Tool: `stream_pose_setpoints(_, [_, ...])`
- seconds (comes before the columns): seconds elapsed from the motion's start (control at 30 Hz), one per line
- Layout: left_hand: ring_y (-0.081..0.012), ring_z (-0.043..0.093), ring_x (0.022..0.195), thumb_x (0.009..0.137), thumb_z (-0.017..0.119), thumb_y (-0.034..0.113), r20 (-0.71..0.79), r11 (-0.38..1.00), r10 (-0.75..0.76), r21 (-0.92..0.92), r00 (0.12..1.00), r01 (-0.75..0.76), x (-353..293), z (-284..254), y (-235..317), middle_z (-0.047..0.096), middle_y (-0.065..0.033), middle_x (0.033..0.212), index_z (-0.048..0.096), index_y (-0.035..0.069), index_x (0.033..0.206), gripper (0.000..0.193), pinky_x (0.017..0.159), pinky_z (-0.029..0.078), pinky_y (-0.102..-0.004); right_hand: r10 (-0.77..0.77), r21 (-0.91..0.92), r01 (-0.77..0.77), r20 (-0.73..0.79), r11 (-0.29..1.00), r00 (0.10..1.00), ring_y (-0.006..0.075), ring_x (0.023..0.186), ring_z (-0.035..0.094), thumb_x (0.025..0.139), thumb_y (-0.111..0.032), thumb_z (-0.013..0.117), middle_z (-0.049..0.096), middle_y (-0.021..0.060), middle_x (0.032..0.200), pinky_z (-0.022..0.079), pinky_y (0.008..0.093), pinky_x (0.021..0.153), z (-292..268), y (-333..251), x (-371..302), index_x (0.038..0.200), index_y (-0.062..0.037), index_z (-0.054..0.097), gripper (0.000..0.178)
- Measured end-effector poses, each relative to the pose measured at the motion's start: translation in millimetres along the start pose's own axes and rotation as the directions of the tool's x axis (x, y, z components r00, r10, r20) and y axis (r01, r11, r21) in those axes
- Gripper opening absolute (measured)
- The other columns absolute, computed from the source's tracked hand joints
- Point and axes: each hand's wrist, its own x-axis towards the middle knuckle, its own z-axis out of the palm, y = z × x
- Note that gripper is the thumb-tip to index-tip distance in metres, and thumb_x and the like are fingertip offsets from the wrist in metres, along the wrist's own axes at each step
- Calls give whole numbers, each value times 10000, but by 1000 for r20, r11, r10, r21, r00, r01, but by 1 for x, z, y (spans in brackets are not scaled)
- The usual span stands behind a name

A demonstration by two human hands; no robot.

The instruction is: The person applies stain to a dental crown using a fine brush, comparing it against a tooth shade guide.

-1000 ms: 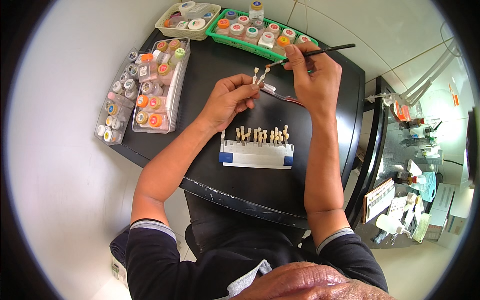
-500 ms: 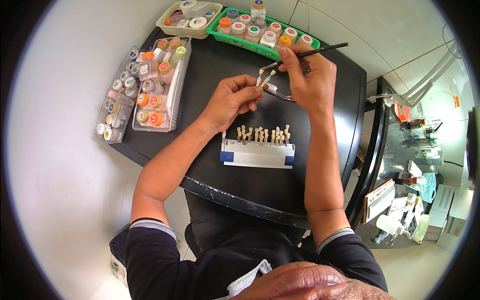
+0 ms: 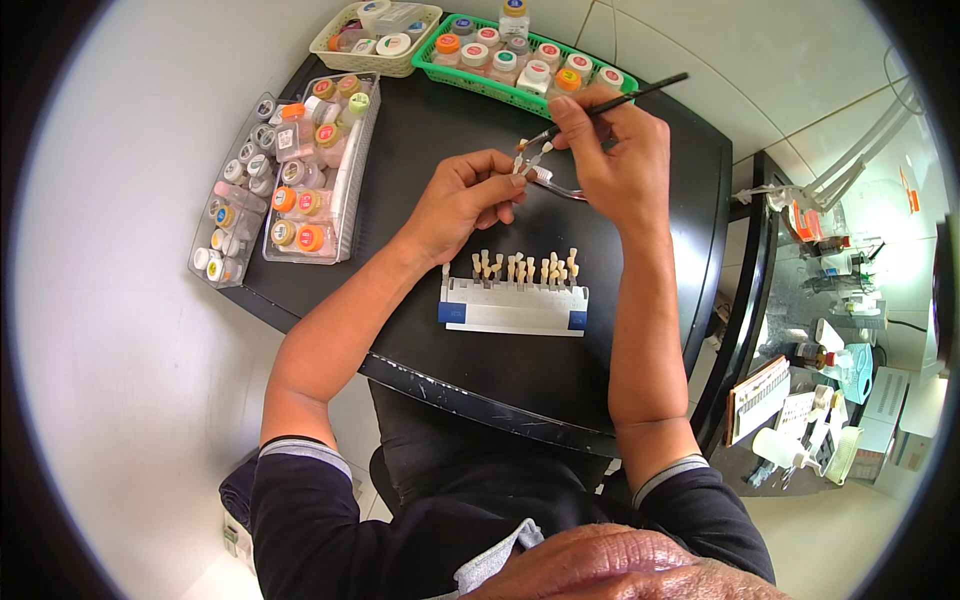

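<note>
From here, brushing the tooth samples seems the step in hand; the next stroke would call for steadiness. The left hand pinches them above the bench; the right hand has a narrow grip on a dark brush. The samples look small, pale, fanned apart.

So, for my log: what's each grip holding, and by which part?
Left grip: two tooth-shaped tabs, by their lower stems. Right grip: a brush, by its handle's front.
</note>
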Motion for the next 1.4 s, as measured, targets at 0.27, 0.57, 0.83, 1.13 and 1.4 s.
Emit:
stream_pose_setpoints(0.27, [-142, 654, 650, 979, 766, 67, -93, 567, 559, 768, 824, -298, 0, 2, 6, 682, -41, 869, 778, 24, 1156, 183, 601, 523, -288, 23, 62, -15, -139, 998, 990, 92, 577, 651, 1041, -239, 803, 710, 57, 655, 479, 270, 552, -4, -5, 3, 964, -12, 795, 240])
stream_pose_setpoints(0.57, [-335, 690, 696, 918, 775, 23, 129, 128, 718, 942, 684, -311, -1, 4, 5, 615, -116, 889, 778, 49, 1182, 266, 642, 573, -435, -52, -15, 52, -8, 999, 999, 122, 548, 620, 1025, -252, 818, 676, 60, 634, 458, 287, 536, 9, -5, -2, 934, -11, 779, 260])
stream_pose_setpoints(0.83, [-347, 684, 705, 938, 754, 31, 161, 106, 696, 941, 699, -322, -3, 6, 7, 607, -122, 895, 774, 42, 1216, 279, 637, 569, -450, -35, -125, 29, -49, 992, 998, 206, 532, 642, 1016, -308, 816, 687, 73, 635, 484, 358, 544, 11, -2, -2, 924, -32, 787, 292])
stream_pose_setpoints(1.13, [-340, 680, 697, 935, 757, 28, 166, 97, 704, 940, 691, -326, -3, 7, 6, 608, -118, 898, 780, 45, 1203, 270, 629, 563, -445, -25, -164, 21, -24, 986, 999, 191, 550, 676, 1023, -295, 805, 680, 70, 620, 486, 338, 545, 4, 1, -1, 940, -34, 801, 273])
stream_pose_setpoints(1.4, [-241, 708, 738, 903, 792, -24, 288, -40, 764, 914, 577, -404, -3, 7, 8, 634, -63, 891, 810, 96, 1271, 388, 643, 589, -389, 241, 139, -229, -72, 963, 968, 80, 622, 697, 1060, -288, 776, 752, 50, 709, 511, 258, 577, -14, -7, 5, 1008, 29, 808, 323])
